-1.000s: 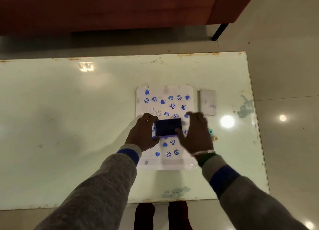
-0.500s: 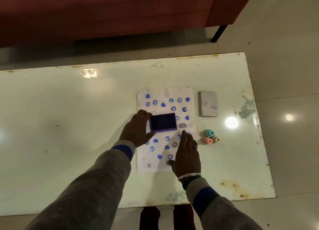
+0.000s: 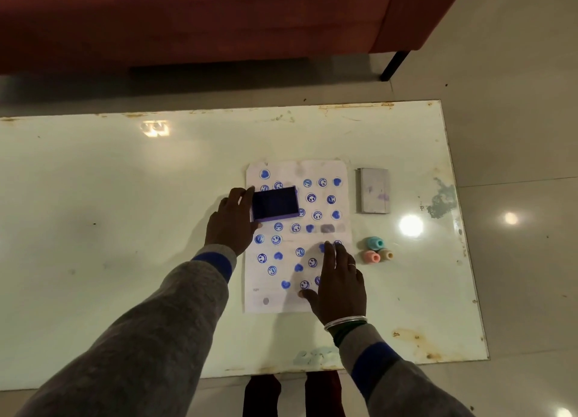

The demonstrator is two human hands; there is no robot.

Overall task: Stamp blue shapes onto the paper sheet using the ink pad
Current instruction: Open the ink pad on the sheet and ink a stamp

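A white paper sheet (image 3: 325,172) lies on the table, covered with several blue stamped hearts and smiley circles. My left hand (image 3: 230,226) grips the open blue ink pad (image 3: 274,203) by its left edge, over the sheet's upper left part. My right hand (image 3: 339,280) rests flat on the sheet's lower right part, fingers spread, holding nothing. Three small stamps lie just right of the sheet: a teal one (image 3: 374,243), a pink one (image 3: 371,256) and a tan one (image 3: 386,254).
The glossy white table (image 3: 125,229) has worn, rusty edges. The ink pad's grey lid (image 3: 373,194) lies right of the sheet's top. A red sofa (image 3: 219,19) stands beyond the table, with one black leg (image 3: 394,65). Lamp glare (image 3: 411,225) shines near the stamps.
My right hand let go of the ink pad and came down flat on the sheet's lower right. My left hand carried the pad up and left across the sheet.
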